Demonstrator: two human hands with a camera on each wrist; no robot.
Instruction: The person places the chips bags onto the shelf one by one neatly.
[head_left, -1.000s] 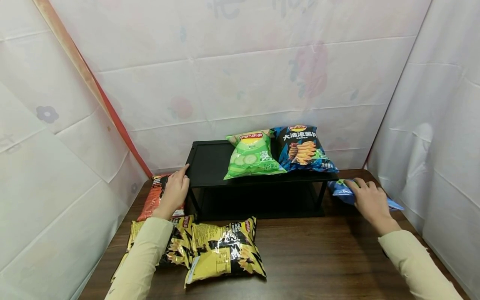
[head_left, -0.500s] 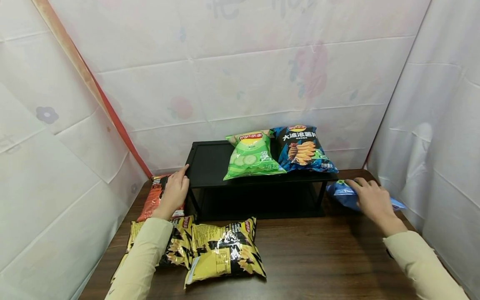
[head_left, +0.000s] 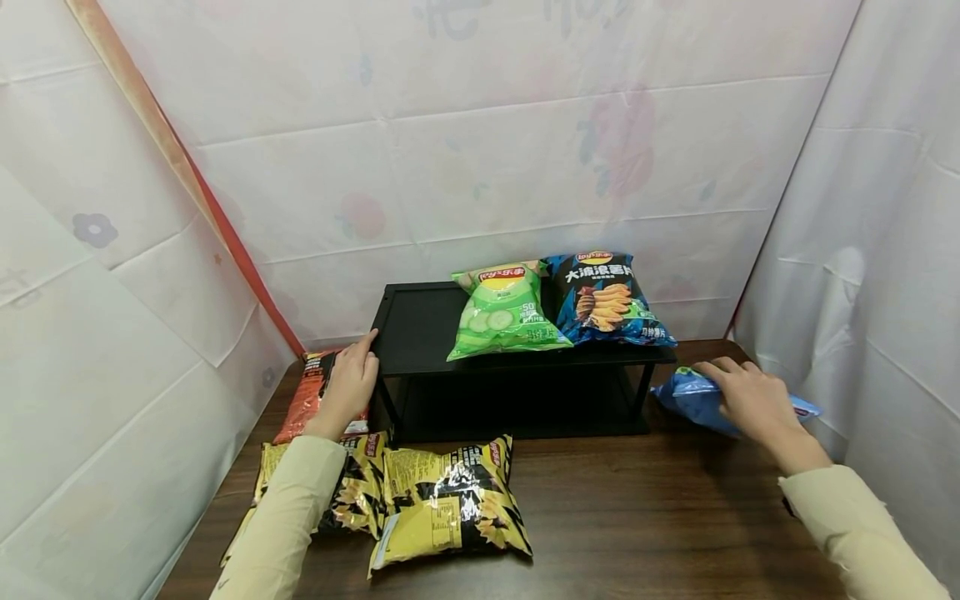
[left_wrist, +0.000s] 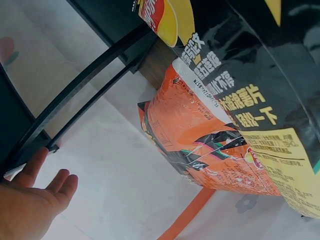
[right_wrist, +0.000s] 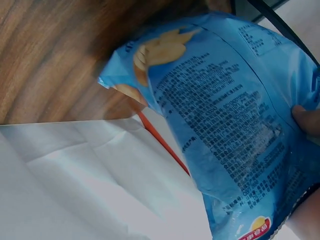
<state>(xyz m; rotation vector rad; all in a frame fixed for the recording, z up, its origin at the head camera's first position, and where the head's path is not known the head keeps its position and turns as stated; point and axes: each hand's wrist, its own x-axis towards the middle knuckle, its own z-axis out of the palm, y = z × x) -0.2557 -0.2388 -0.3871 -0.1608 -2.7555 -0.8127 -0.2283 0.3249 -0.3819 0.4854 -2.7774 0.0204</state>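
Observation:
At the right of the table, my right hand (head_left: pixel 753 402) grips a blue chip bag (head_left: pixel 697 402) by its upper edge. In the right wrist view the thumb (right_wrist: pixel 306 120) presses into the bag's printed back. My left hand (head_left: pixel 349 385) touches the left edge of a black two-tier rack (head_left: pixel 420 329), its fingers loosely extended in the left wrist view. On the rack's upper shelf lean a green chip bag (head_left: pixel 498 317) and a dark blue chip bag (head_left: pixel 607 304). A red-orange chip bag (head_left: pixel 300 408) lies beside the left hand, partly hidden by it.
Yellow-and-black chip bags (head_left: pixel 457 504) lie in front of the rack, some of them partly under the left forearm. White patterned cloth (head_left: pixel 480 167) walls the table (head_left: pixel 622 517) at the back and both sides. The rack's lower shelf (head_left: pixel 517 408) sits low behind the front bags.
The right hand has moved slightly right and toward me, and the blue chip bag has shifted and tilted with it. The left hand and the other bags have stayed put.

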